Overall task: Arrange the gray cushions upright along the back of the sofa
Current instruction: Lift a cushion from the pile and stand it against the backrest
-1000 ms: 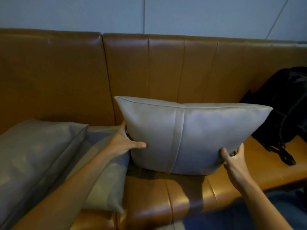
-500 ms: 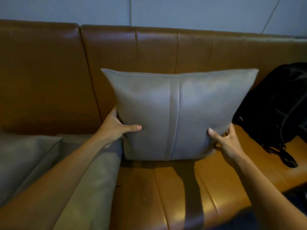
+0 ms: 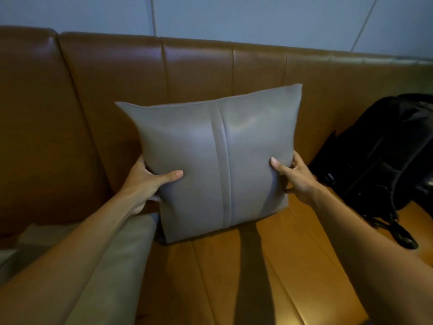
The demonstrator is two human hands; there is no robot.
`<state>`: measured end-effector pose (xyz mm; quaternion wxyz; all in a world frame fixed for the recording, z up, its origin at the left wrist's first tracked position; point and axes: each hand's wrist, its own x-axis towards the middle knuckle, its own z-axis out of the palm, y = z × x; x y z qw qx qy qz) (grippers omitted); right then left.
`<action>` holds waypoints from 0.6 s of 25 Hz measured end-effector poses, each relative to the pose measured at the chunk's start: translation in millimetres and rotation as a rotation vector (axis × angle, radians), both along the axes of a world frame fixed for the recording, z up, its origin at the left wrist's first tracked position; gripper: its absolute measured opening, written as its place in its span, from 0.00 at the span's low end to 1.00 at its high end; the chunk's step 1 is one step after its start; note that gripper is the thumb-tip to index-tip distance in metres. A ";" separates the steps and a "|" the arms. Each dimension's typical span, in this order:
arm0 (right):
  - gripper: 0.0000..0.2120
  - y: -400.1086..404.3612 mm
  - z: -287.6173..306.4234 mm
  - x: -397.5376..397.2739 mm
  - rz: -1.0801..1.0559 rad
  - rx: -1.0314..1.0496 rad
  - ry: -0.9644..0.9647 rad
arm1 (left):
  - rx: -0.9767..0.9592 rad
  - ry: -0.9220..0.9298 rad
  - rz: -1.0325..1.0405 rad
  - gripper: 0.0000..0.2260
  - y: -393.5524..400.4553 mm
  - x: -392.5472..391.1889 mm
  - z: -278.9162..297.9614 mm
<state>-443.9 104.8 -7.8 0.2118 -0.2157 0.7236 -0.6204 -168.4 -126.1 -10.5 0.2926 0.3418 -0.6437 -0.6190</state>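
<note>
Nearest, down at the lower left, a flat-lying grey-beige leather cushion [image 3: 112, 266] rests on the seat of the long tan leather sofa [image 3: 234, 273], partly under the person's bare left forearm. Both arms reach forward over the seat. A little farther in, the left hand [image 3: 145, 184] is clamped on the left edge of a square grey leather cushion with a raised centre seam [image 3: 218, 160], thumb pressed flat across its front and fingers hidden behind it. The right hand [image 3: 297, 179] grips the opposite edge the same way, thumb on the front face, dimpling the leather. The cushion stands upright on its bottom edge on the seat, tilted slightly so its right top corner sits higher, with its back close against the sofa's backrest. To the right, a black fabric backpack with dangling straps [image 3: 379, 156] sits on the seat against the backrest, just beside the right hand. Behind the sofa rises a pale blue-grey panelled wall [image 3: 257, 17].
</note>
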 end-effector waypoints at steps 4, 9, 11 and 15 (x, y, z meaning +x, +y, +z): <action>0.36 -22.8 8.2 -7.6 -0.022 -0.062 0.061 | 0.034 0.021 -0.028 0.52 -9.2 -13.7 -0.3; 0.47 -45.1 13.4 -11.0 -0.021 -0.059 0.132 | 0.033 0.038 0.011 0.40 -15.5 -29.3 -5.1; 0.48 -48.3 11.8 -12.5 -0.036 -0.075 0.161 | 0.028 0.049 0.019 0.38 -20.3 -36.1 -5.0; 0.45 -47.9 0.3 -20.0 -0.064 -0.099 0.197 | -0.002 0.060 0.011 0.45 -27.6 -45.3 -8.1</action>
